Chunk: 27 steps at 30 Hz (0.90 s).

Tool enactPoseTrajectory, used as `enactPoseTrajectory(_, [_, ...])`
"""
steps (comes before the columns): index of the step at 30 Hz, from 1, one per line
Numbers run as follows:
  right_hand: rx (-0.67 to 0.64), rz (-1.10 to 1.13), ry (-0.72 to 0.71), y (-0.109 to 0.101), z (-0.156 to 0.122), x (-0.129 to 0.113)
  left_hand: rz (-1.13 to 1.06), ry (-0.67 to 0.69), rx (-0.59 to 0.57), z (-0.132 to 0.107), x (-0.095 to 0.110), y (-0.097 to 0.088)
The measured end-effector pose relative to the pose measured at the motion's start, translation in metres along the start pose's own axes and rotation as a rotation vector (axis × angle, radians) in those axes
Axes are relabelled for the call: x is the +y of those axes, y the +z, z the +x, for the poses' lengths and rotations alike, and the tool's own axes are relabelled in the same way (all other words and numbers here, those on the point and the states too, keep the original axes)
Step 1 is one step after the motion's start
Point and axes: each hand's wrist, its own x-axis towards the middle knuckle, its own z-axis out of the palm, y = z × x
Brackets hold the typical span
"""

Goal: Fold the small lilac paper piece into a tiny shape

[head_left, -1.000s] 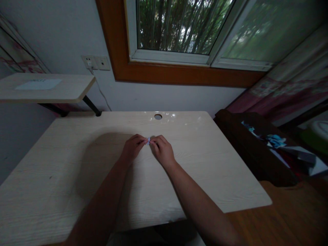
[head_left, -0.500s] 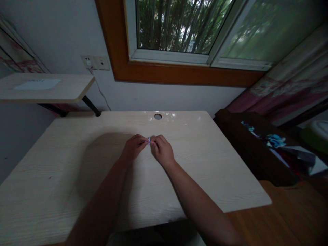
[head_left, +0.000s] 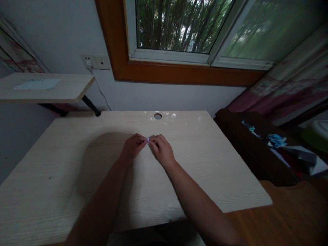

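A small pale purple piece (head_left: pixel 148 140), perhaps folded paper, is pinched between my two hands over the desk (head_left: pixel 205 171). My left hand (head_left: pixel 132 147) grips its left side with thumb and fingertips together. On the opposite side, the fingertips of my right hand (head_left: pixel 162 149) close on it too. Most of the piece is hidden by my fingers, so its full shape cannot be made out. Both hands are low over the light wood-grain desktop, a little beyond its middle.
A raised shelf (head_left: pixel 84 82) with a paper sheet (head_left: pixel 37 84) stands at the back left. A round cable hole (head_left: pixel 158 116) lies near the desk's far edge. To the right, a dark brown piece of furniture (head_left: pixel 233 126) holds a crumpled blue item (head_left: pixel 276 140).
Both pinching hands have shifted very slightly to the left at the fingertips, and less of the purple piece's spread shape shows. Otherwise the scene is the same.
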Motion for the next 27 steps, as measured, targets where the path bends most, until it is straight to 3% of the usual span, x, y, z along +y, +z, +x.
enactPoseTrajectory(27, [0.012, 0.03, 0.009, -0.0003, 0.0014, -0.0001, 0.016, 0.02, -0.019, -0.0006, -0.0043, 0.0025])
